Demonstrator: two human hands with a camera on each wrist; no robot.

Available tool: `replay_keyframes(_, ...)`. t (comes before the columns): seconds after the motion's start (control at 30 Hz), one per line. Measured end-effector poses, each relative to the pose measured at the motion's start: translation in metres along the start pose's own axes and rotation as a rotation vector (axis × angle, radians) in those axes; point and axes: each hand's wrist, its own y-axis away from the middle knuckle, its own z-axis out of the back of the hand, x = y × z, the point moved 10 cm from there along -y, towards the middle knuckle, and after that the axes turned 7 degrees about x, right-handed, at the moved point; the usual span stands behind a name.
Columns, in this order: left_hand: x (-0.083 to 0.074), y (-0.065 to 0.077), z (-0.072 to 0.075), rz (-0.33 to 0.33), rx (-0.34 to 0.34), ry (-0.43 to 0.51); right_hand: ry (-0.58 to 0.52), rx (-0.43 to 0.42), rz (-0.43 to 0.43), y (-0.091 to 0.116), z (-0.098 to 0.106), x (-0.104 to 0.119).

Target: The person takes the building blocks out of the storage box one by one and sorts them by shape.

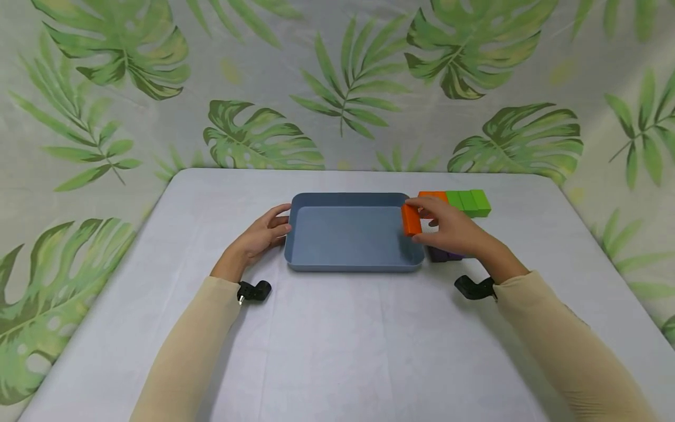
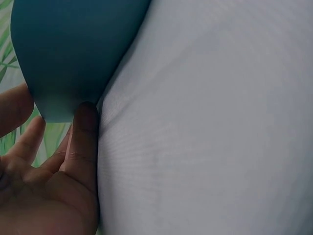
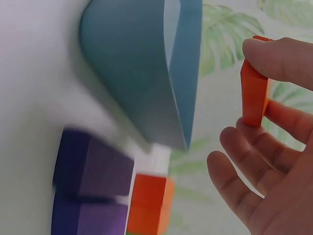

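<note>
My right hand [image 1: 450, 225] pinches an orange block [image 1: 411, 220] between thumb and fingertips. The block stands upright over the right end of a shallow blue-grey tray [image 1: 353, 268]. In the right wrist view the orange block [image 3: 254, 95] is raised above the level of the tray's rim [image 3: 183, 112]. My left hand [image 1: 262, 234] is at the tray's left end, its fingers extended against the side. From the left wrist, one finger lies low by the cloth, touching the tray wall [image 2: 73, 63], and another digit is at the rim. The tray floor shows no blocks.
Beyond my right hand, another orange block [image 1: 433, 194] and several green blocks [image 1: 468, 203] form a row right of the tray. Purple blocks [image 1: 445, 255] sit nearer, partly hidden under my hand. A white cloth [image 1: 327, 340] covers the table; a leaf-print curtain [image 1: 348, 88] hangs behind.
</note>
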Motion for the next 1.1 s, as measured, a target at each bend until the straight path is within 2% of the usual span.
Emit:
replay_keyframes(0.23, 0.001, 0.0, 0.0, 0.006, -0.002, -0.001, -0.002, -0.063, -0.04, 0.035, 0.02, -0.021)
replay_keyframes(0.33, 0.002, 0.0, 0.0, 0.007, -0.002, -0.004, 0.029, -0.102, -0.054, 0.05, 0.03, -0.032)
replay_keyframes(0.5, 0.001, 0.001, 0.001, 0.001, 0.001, -0.009, 0.081, -0.14, -0.095, 0.071, 0.043, -0.061)
replay_keyframes(0.63, 0.002, 0.001, 0.001, 0.003, 0.005, -0.008, 0.062, -0.124, -0.176, 0.084, 0.046, -0.093)
replay_keyframes(0.8, 0.0, 0.001, 0.002, -0.002, 0.004, -0.008, 0.009, -0.078, -0.261, 0.091, 0.043, -0.126)
replay_keyframes(1.1, 0.0, 0.002, 0.0, 0.005, -0.001, -0.004, 0.001, -0.015, -0.356, 0.096, 0.036, -0.162)
